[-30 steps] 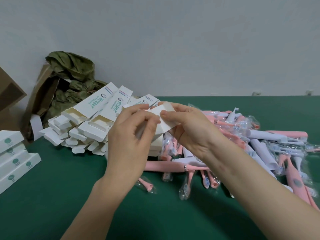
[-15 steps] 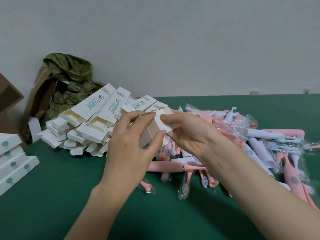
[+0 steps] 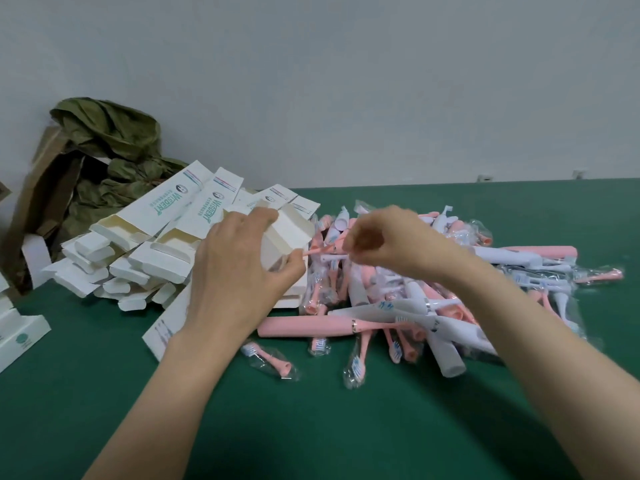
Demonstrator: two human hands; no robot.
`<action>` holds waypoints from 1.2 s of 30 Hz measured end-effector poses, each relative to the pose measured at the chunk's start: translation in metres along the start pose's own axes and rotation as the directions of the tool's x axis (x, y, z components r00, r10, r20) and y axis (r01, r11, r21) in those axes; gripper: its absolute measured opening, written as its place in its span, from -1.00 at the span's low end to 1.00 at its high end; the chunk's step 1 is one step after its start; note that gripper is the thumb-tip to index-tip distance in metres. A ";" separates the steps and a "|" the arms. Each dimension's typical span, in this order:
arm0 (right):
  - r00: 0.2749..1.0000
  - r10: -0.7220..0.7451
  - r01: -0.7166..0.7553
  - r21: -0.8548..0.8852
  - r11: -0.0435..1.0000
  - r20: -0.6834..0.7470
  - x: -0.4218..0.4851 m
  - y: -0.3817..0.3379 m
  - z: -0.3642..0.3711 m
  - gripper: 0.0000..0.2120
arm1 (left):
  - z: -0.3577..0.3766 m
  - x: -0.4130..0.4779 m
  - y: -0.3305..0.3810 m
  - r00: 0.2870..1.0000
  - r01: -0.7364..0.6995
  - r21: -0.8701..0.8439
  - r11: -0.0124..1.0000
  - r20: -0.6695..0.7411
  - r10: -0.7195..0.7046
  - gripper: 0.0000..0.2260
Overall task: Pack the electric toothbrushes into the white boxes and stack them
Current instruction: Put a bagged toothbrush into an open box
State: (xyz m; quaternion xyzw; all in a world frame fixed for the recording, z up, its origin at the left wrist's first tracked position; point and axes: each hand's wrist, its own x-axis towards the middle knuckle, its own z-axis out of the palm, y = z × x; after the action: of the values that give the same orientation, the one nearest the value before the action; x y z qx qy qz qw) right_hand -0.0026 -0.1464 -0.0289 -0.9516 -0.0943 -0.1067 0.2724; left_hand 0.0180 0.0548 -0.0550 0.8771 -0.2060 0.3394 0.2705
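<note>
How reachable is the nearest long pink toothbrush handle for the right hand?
Likely yes: long pink toothbrush handle lies exposed on green table, though right hand pinches a pink brush stem, left hand a white cardboard box.

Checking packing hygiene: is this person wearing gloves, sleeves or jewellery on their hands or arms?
No gloves: left hand and right hand are bare. Both forearms show no sleeve, watch or bracelet. No ring shows; the right hand is blurred.

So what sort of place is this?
Probably a small hand-packing workbench: a heap of open white boxes, a pile of electric toothbrushes on the green table, and closed boxes stacked at far left.
</note>
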 end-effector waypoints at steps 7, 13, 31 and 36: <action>0.948 -0.001 0.177 -0.523 0.834 0.319 0.000 -0.001 0.049 -0.75 | 0.013 -0.011 -0.006 0.997 -0.072 0.164 0.984 0.004 0.072 -0.55; 0.988 -0.006 0.092 -0.559 0.824 0.153 0.008 -0.009 0.049 -0.68 | 0.017 -0.016 -0.015 0.998 -0.057 0.226 0.972 0.017 0.055 -0.60; 0.576 0.289 0.536 0.620 0.573 -0.765 0.006 -0.036 0.002 -0.86 | 0.004 -0.006 -0.022 0.998 -0.025 0.121 0.992 -0.054 0.032 -0.53; 0.594 0.325 0.546 0.665 0.509 -0.736 0.008 -0.043 0.016 -0.86 | 0.002 -0.008 -0.026 0.991 -0.039 0.095 0.995 -0.127 0.051 -0.52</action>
State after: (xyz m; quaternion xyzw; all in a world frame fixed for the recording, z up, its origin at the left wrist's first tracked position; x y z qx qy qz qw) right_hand -0.0032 -0.1007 -0.0189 -0.5224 -0.0719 -0.4767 0.7034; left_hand 0.0276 0.0748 -0.0702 0.8599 -0.1921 0.4105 0.2346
